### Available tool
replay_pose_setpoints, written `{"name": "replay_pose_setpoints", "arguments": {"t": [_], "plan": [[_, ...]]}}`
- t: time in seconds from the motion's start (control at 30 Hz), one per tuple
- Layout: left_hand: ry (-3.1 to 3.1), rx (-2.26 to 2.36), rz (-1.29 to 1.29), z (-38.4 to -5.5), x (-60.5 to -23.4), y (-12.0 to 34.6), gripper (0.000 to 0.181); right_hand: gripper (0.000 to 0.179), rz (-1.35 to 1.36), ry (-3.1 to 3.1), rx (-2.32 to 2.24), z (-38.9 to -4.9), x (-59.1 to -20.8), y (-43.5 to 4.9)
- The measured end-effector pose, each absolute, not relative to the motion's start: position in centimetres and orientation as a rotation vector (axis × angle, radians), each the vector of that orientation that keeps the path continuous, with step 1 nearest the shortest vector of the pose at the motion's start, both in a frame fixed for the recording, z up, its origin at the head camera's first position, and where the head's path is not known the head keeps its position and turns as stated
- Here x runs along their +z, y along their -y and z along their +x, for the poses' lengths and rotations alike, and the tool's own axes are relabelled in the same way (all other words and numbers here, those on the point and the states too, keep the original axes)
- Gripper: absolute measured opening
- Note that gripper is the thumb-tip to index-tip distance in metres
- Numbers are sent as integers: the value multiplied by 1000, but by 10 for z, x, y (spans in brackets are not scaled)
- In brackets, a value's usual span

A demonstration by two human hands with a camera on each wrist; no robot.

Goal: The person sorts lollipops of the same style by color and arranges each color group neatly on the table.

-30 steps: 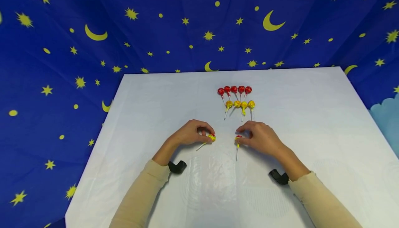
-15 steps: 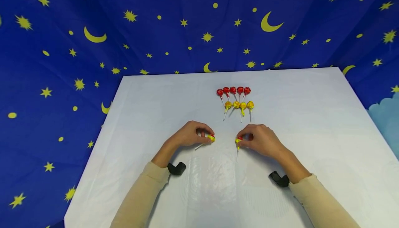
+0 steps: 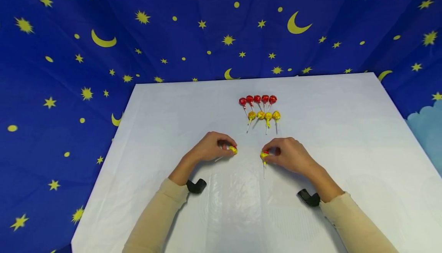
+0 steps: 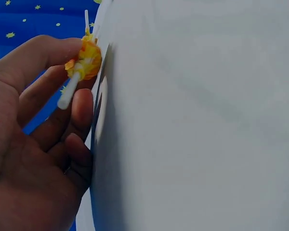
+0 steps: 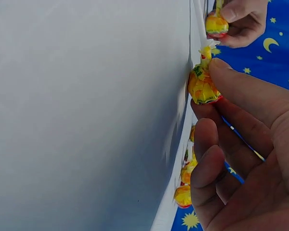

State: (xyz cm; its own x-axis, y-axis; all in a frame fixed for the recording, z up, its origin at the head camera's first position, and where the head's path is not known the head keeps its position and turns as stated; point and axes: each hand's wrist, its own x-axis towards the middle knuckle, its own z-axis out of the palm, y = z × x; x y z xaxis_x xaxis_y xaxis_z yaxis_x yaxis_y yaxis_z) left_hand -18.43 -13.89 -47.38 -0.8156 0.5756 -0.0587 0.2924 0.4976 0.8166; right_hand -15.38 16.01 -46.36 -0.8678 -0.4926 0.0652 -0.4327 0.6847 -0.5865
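Note:
My left hand [image 3: 211, 147] pinches a yellow-wrapped lollipop [image 3: 234, 150] by its head between thumb and fingers. In the left wrist view that lollipop's white stick [image 4: 69, 91] points toward the camera. Across a short gap, my right hand [image 3: 289, 154] grips a second yellow lollipop [image 5: 203, 87], with some red at the tip of its wrapper. Its stick [image 3: 264, 171] points back toward the table's near side in the head view. Beyond the hands lie a row of yellow lollipops [image 3: 260, 116] and, farther back, several red lollipops [image 3: 257, 99].
The white table [image 3: 165, 111] has a blue cloth [image 3: 193, 22] with yellow stars and moons behind it and at its sides. A black curved piece [image 3: 197, 186] sits by the left wrist, and another black piece [image 3: 308, 197] by the right.
My right forefinger has come down onto its lollipop, closing the grip with the thumb. The left hand has risen slightly in the view with its lollipop. The rows stay put.

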Motion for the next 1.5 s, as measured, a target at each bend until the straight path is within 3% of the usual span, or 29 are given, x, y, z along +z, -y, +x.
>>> {"name": "replay_pose_setpoints", "arguments": {"t": [0.3, 0.9, 1.5], "plan": [[-2534, 1258, 556, -198, -470, 134, 21, 21, -728, -2767, -935, -152, -463, -161], [-2676, 1200, 543, -243, -461, 116, 19, 21, -735, -2788, -889, -151, -460, -159], [-2773, 1161, 488, -267, -468, 93, 19, 21, -726, -2820, -875, -151, -462, -158]]}}
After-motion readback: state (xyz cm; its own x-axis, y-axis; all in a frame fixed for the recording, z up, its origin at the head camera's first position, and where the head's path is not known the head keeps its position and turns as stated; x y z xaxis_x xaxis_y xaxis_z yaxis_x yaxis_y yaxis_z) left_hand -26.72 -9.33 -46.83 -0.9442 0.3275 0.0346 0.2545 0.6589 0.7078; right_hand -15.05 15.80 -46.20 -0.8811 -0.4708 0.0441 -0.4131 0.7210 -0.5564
